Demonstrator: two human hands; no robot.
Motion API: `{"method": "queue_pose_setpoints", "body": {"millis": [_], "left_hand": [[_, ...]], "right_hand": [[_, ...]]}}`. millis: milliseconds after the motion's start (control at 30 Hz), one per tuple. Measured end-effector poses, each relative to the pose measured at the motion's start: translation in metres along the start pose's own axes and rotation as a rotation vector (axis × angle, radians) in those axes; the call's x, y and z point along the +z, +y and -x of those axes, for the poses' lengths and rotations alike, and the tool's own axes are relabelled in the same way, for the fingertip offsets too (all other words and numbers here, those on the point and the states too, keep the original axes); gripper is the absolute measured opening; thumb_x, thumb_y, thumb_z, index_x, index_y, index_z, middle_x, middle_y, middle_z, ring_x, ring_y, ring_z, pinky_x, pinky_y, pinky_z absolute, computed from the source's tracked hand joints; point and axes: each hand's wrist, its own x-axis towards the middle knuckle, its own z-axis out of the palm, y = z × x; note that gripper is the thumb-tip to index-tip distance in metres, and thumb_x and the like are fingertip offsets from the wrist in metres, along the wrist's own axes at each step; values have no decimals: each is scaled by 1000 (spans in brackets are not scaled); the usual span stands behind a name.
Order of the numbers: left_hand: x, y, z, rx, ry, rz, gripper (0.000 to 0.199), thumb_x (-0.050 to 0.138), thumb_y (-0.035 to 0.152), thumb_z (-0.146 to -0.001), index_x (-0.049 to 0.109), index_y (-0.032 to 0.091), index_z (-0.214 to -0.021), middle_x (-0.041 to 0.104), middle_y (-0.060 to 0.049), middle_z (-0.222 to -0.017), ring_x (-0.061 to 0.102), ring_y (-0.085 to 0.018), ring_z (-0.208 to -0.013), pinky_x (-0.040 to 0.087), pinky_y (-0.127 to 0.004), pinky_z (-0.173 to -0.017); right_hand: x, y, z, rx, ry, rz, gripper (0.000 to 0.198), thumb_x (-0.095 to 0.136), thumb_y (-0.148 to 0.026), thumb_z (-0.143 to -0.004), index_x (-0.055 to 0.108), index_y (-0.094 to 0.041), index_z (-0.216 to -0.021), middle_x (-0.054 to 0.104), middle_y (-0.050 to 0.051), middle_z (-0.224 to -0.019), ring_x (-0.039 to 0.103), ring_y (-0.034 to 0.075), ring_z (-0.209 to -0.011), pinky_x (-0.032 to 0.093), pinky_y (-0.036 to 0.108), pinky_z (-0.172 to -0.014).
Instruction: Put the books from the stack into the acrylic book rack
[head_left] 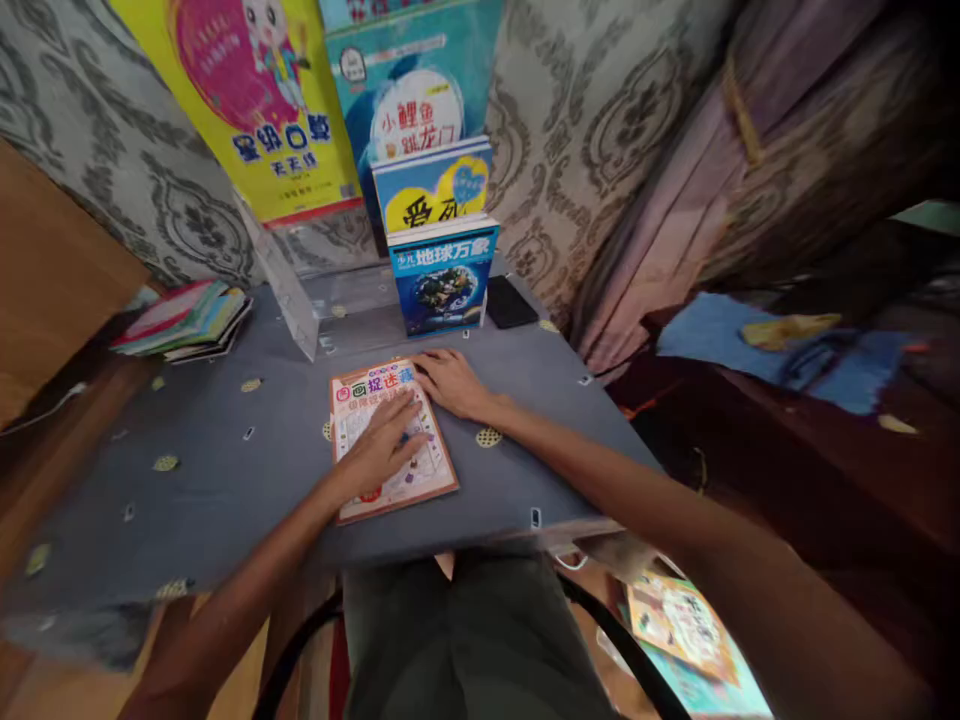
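Note:
A thin picture book [431,465] with an orange-edged cover and colourful Chinese lettering lies closed on the grey tablecloth in front of me. My left hand [385,438] rests flat on the middle of its cover, fingers spread. At the book's upper right corner lies my right hand [452,382], fingers stretched out and touching the edge, part of the palm over the cloth. Just behind the book stand upright books, the front one a blue book [442,285] with a globe on its cover.
A stack of booklets [187,320] lies at the back left near a white upright panel [281,280]. Beside the standing books is a dark flat object [511,302]. A yellow workbook [300,190] leans at the back. More books [686,630] lie below the table on the right.

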Motion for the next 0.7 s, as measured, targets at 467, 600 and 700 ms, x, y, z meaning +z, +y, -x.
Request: {"method": "queue_pose_setpoints", "body": {"millis": [467, 600, 700], "left_hand": [[12, 47, 46, 196, 157, -295, 41, 53, 44, -98, 60, 17, -128, 64, -14, -136, 55, -29, -133, 47, -49, -110], [13, 54, 49, 229, 253, -277, 26, 52, 34, -100, 65, 17, -115, 72, -11, -121, 64, -27, -123, 54, -45, -103], [15, 58, 51, 199, 292, -238, 21, 51, 28, -100, 66, 18, -111, 75, -9, -115, 67, -26, -117, 56, -46, -102]], "right_hand": [[-2, 1, 7, -44, -11, -65, 37, 43, -27, -102, 59, -12, -132, 61, 15, -140, 46, 31, -137, 32, 49, -111], [-2, -4, 19, -94, 25, -69, 36, 44, -25, -100, 62, -12, -129, 61, 16, -140, 47, 32, -137, 35, 51, -110], [1, -8, 30, -155, 70, -92, 33, 48, -22, -97, 66, -15, -123, 62, 14, -139, 47, 32, -137, 37, 54, -110]]}}
